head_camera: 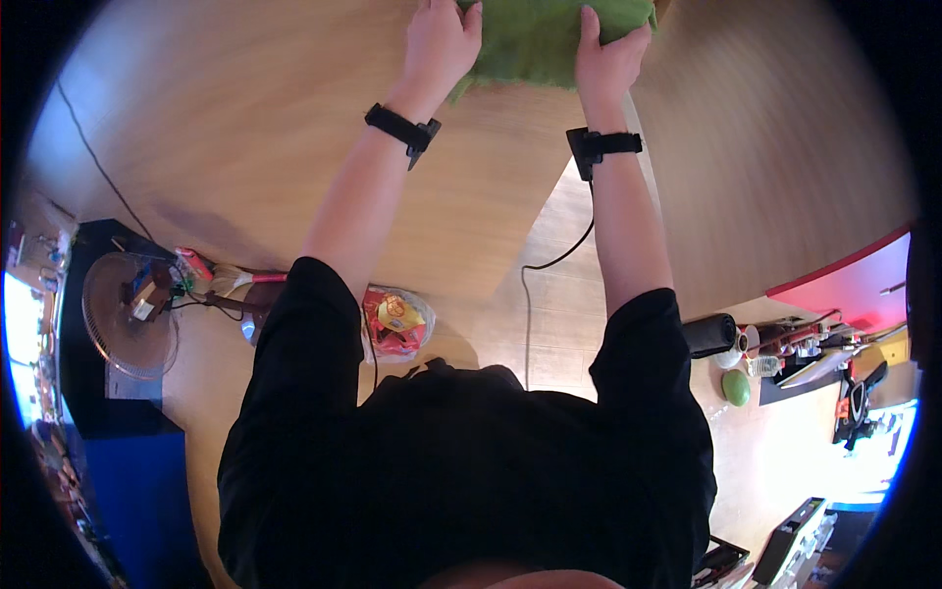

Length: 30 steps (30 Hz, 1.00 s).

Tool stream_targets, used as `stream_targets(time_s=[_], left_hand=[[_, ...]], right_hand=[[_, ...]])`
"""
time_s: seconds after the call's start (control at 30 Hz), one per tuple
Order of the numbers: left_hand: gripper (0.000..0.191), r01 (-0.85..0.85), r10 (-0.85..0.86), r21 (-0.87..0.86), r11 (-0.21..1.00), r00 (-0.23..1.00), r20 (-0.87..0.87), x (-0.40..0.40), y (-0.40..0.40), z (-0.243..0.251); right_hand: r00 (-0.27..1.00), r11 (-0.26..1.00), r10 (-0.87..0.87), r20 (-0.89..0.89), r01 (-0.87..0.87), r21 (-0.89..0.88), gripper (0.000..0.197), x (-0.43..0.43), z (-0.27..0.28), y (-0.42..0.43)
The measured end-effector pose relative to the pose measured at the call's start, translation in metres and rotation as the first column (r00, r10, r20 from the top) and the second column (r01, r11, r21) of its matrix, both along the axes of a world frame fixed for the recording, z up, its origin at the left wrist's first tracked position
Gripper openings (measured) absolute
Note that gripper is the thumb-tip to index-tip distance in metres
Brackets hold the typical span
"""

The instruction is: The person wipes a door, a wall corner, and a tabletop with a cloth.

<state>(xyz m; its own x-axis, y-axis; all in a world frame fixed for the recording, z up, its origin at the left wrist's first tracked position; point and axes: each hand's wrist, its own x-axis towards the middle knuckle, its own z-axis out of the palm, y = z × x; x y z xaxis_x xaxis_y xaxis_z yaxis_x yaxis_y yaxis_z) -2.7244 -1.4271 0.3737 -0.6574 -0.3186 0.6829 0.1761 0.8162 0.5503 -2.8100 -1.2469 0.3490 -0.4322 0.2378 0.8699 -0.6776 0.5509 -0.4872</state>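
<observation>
Both my arms reach up to the top edge of the head view. A green cloth [531, 44] is stretched between my hands, and its upper part runs out of the picture. My left hand [444, 33] grips its left side, with the fingertips cut off by the frame. On the other side, my right hand [612, 59] holds the right edge, thumb on top and fingers wrapped underneath. Behind the cloth is a light wooden panel [471, 184], blurred in places. Each wrist wears a black strap; a cable [559, 258] hangs from near the right one.
At left stand a fan [129, 316] and a blue cabinet [136, 501]. A red-and-yellow plastic bag [397, 324] lies on the floor near a broom [232, 280]. On the right are a green melon-like object [735, 387], a clear bottle [765, 366] and a black roll [709, 336].
</observation>
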Motion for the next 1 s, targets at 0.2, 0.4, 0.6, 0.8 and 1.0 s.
stream_targets(time_s=[0.2,0.4,0.6,0.8,1.0], left_hand=[[0.078,0.24,-0.22,0.017,0.97,0.914,-0.341,-0.02,0.015,-0.047],[0.084,0.222,-0.214,0.009,0.975,0.949,-0.23,-0.014,0.037,-0.095],[0.09,0.231,-0.228,0.028,0.973,0.971,-0.072,-0.012,0.059,-0.162],[0.094,0.126,-0.13,0.044,0.991,0.987,0.094,-0.009,0.066,-0.165],[0.096,-0.021,0.024,0.246,0.969,1.0,-0.008,-0.009,0.044,-0.117]], right_hand=[[0.994,0.992,-0.008,0.113,0.023,-0.126,0.051,-0.005,-0.037,0.004],[0.978,0.982,0.154,0.137,-0.136,-0.134,0.031,0.001,-0.088,0.009],[0.983,0.941,0.17,0.071,-0.183,0.284,0.047,-0.005,-0.167,0.047],[0.915,0.883,0.347,0.205,-0.393,0.257,0.059,0.0,-0.165,0.051],[0.912,0.911,0.41,0.02,-0.41,0.04,0.077,0.016,-0.127,0.021]])
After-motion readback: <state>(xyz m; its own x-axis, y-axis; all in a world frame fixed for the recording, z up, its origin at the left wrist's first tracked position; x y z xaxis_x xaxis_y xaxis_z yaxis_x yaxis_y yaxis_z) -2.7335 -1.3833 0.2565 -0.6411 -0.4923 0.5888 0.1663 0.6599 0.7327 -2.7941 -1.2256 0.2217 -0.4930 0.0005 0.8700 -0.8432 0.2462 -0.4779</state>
